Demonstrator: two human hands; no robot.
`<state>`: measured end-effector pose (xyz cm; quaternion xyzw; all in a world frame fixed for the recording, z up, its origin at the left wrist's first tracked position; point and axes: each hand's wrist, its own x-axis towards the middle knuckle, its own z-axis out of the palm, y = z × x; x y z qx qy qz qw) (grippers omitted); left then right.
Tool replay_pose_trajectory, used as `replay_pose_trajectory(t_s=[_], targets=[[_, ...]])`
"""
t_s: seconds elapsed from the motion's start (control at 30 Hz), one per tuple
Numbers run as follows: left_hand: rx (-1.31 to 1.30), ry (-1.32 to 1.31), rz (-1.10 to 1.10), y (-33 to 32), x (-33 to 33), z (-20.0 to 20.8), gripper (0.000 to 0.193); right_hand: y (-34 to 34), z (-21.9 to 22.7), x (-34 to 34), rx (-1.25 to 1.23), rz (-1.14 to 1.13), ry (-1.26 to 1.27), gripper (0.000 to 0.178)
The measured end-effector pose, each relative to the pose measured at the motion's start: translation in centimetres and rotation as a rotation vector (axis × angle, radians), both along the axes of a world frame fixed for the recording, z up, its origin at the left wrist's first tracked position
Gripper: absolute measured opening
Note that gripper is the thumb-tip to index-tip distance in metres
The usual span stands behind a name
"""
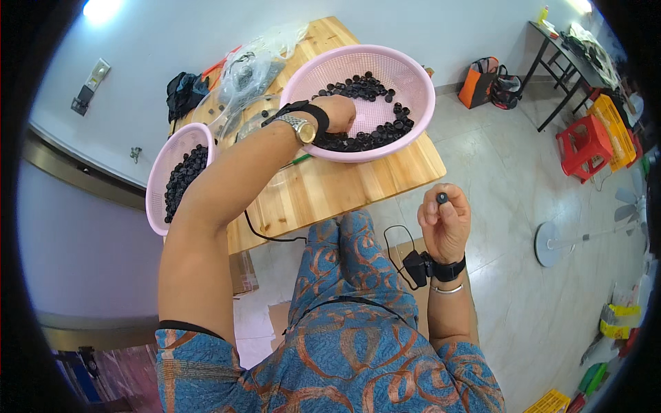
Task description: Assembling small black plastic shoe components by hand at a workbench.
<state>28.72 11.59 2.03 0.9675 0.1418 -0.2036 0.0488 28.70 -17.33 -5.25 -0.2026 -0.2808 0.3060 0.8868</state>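
My left hand [335, 113] reaches into a large round pink plastic basket [406, 65] on the table. Its fingers are curled downward at the near left part of the basket, and the fingertips are hidden, so what they hold cannot be seen. Around it in the basket lie many small black round caps [396, 127], forming a rough ring along the wall. My right hand [446, 220] is raised off the table's right front corner. Between its thumb and fingers it pinches one small black cap [442, 197], with the round end facing up.
A smaller pink basket [153, 193] full of black parts stands at the table's left. Clear plastic bags [251, 72] lie at the back of the wooden table [344, 189]. A black cable [268, 238] hangs off its front edge. Right: a red stool [585, 144] and a fan [549, 244].
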Motion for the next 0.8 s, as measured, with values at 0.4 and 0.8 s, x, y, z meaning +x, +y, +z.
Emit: replay_pose_trajectory(t_s=[0.4,0.8], targets=[[0.051,0.006,-0.062,-0.5,0.2,-0.3,0.014,0.4,-0.3,-0.1,-0.06,-0.001,0.002,0.02],[-1.004,-0.626,0.241,-4.1,-5.2,5.2,0.02,1.6,1.9,-1.2,-0.204,-0.065,-0.069,0.022]])
